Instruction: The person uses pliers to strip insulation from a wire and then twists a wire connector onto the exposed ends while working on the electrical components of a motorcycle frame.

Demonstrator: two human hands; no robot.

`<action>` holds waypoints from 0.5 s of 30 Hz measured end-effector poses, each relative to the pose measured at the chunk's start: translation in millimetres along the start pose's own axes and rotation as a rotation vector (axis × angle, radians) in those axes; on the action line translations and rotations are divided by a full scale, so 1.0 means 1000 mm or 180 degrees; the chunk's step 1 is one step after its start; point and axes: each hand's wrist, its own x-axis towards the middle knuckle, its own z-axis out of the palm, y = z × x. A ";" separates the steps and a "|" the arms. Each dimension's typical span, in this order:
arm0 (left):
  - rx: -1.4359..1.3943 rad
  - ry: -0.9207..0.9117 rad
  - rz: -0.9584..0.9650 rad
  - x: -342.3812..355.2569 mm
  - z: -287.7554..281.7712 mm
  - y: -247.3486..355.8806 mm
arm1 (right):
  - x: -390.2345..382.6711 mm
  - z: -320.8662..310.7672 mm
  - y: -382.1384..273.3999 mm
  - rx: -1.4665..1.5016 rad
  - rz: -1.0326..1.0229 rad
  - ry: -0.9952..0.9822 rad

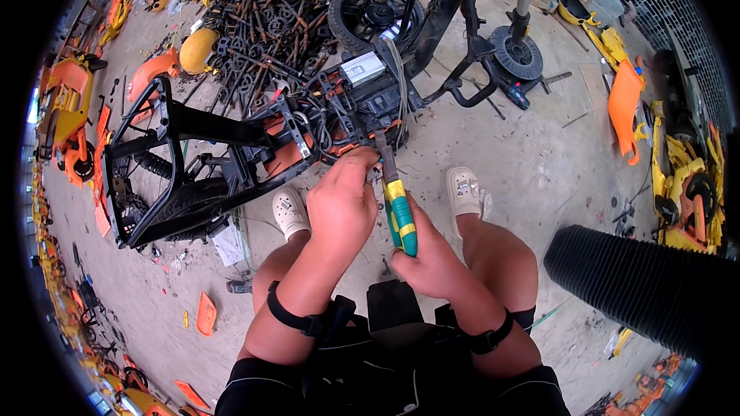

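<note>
Tool gripped at bike frame

The green-and-yellow tool is clasped by the right hand, its metal end pointed at the middle of the black frame, near cables. The left hand is curled close beside that end; whether anything is pinched in it cannot be told. A silver box is mounted on the frame. Beyond, rusty metal parts are heaped, with a wheel and a yellow dome at their edges. A drill is seen on the floor to the right, and farther right an orange panel. The lower right is filled by a ribbed tube.
</note>
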 end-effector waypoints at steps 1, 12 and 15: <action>0.0009 -0.0002 -0.0009 0.000 0.000 0.000 | 0.000 0.000 0.000 -0.0017 -0.0008 -0.0007; -0.0130 0.0036 -0.0089 0.001 -0.002 0.001 | 0.001 0.001 0.005 -0.0001 0.0088 -0.0068; -0.0122 0.0034 -0.0075 0.001 -0.002 0.000 | 0.000 0.001 0.008 0.0008 0.0069 -0.0066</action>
